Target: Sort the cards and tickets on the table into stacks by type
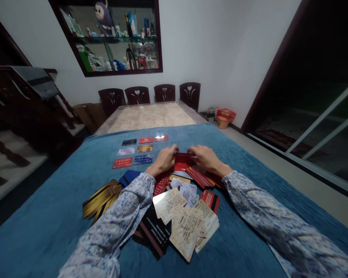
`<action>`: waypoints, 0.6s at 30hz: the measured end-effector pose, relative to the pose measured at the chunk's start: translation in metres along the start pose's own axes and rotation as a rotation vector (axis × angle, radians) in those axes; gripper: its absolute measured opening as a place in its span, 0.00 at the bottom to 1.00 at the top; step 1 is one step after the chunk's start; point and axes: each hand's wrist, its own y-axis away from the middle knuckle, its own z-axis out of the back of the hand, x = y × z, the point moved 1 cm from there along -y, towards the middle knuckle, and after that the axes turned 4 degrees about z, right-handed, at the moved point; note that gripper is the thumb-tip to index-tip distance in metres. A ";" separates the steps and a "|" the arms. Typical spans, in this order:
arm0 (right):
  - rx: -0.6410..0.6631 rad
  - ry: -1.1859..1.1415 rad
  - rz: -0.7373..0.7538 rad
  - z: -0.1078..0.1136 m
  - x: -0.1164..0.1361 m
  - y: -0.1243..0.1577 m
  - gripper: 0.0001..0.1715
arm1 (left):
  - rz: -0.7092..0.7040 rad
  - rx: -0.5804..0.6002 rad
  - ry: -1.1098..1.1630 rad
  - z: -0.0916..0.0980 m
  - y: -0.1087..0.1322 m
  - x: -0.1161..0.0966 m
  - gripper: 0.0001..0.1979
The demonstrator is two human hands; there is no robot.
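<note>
My left hand (165, 159) and right hand (205, 157) face each other, fingertips closed on either end of a red card (183, 155) that spans the space between them; whether it is one card or several together, I cannot tell. Just below my grip, on my side, lies a loose heap: a fan of red cards (199, 177) under my right hand, then pale patterned cards (188, 227) nearer to me, with black cards (156, 231) partly beneath them. Left of the heap, beside my left forearm, blue cards (129, 177) and gold cards (100, 199) lie spread and overlapping. Beyond my left hand and to its left, seven cards lie apart from one another in three rows, a dark blue card (143, 159) the closest to my fingers. Everything rests on a blue cloth (249, 227), and farther ahead of my grip the bare tabletop (153, 114) runs toward four dark chairs (164, 94).
</note>
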 end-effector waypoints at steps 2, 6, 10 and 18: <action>0.008 0.002 -0.006 0.000 0.001 0.000 0.19 | 0.005 0.011 -0.046 0.000 0.001 -0.001 0.17; 0.062 -0.008 -0.046 0.000 0.004 0.002 0.22 | 0.029 0.045 -0.116 0.001 0.003 -0.002 0.17; 0.105 0.000 -0.084 0.001 0.006 0.004 0.25 | 0.044 0.079 -0.118 -0.001 0.004 -0.004 0.17; 0.070 -0.124 -0.099 -0.008 0.004 0.003 0.28 | 0.083 0.099 -0.044 -0.004 0.003 -0.004 0.18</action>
